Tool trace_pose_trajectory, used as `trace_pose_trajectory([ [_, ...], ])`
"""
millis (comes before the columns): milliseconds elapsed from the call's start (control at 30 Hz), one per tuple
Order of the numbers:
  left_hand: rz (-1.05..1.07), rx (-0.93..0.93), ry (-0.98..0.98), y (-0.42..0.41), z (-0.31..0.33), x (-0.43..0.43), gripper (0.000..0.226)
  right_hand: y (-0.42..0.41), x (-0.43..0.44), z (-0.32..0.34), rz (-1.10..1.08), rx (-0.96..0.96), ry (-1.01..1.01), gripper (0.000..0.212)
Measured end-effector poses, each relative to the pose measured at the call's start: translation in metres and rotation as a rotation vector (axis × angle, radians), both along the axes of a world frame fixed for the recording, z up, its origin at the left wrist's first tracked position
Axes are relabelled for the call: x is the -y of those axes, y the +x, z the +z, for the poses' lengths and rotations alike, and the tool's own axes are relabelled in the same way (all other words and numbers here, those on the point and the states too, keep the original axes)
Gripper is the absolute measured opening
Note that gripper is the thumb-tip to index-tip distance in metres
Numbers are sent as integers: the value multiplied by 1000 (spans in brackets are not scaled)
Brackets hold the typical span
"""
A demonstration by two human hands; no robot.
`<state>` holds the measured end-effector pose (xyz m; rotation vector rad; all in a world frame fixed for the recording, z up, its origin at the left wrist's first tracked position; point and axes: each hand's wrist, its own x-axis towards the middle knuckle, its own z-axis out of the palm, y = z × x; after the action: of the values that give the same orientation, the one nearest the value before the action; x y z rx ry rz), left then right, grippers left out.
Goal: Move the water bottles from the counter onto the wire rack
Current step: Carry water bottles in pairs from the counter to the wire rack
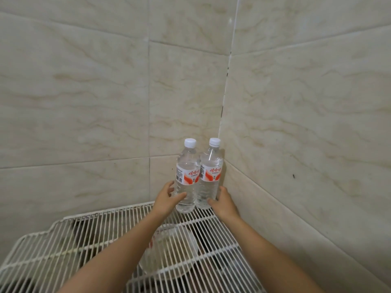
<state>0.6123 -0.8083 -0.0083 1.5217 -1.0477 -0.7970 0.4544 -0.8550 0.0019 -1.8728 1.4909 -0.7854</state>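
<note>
Two clear water bottles with white caps and red-and-white labels stand upright, side by side and touching, at the far right corner of the white wire rack (63,240). My left hand (167,197) wraps the lower part of the left bottle (187,178), thumb across its front. My right hand (222,203) holds the base of the right bottle (210,176) from the right side. Both bottles rest on the rack's wires, close to the wall corner.
Beige marbled tile walls meet in a corner right behind the bottles. Under the rack's wires lie a pale round bowl-like object (171,250) and dark shapes. The rack's left half carries nothing on top.
</note>
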Motion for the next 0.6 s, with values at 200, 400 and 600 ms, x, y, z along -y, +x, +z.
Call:
trace_pose_trajectory([
  [200, 77, 137, 38, 10, 0, -36, 53, -15, -36, 0, 74, -141, -6, 40],
  [400, 45, 400, 45, 25, 6, -81, 48, -13, -76, -2, 170, -192, -63, 32],
  [600, 167, 504, 53, 37, 25, -152, 47, 8, -126, 8, 363, -197, -167, 35],
])
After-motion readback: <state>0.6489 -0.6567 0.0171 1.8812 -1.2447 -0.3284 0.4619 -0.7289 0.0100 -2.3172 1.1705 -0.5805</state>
